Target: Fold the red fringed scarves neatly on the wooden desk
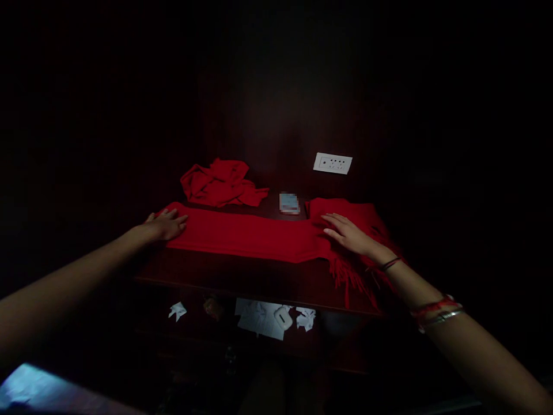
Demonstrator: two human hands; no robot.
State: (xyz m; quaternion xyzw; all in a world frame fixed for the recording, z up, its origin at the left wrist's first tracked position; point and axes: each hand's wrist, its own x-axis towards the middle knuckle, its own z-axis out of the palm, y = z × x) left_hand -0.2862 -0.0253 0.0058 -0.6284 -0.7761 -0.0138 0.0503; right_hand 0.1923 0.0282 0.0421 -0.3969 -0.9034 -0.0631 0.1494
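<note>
A long red scarf (242, 233) with a fringe lies folded into a flat strip across the dark wooden surface. At its left end rests my left hand (167, 225), open, palm down with fingers spread on the cloth. My right hand (348, 233) lies open over the right part, fingers stretched out near another fold of red cloth (345, 208). Red fringe hangs down below the right hand toward the front edge. Behind the strip, a crumpled red cloth (222, 183) sits in a loose heap.
A small pale-blue blurred item (289, 203) stands behind the scarf. On the dark wall is a white socket panel (332, 163). A lower shelf holds paper sheets (248, 314), a white case (283, 318) and crumpled paper bits (177, 311). Much of the surroundings is too dark to make out.
</note>
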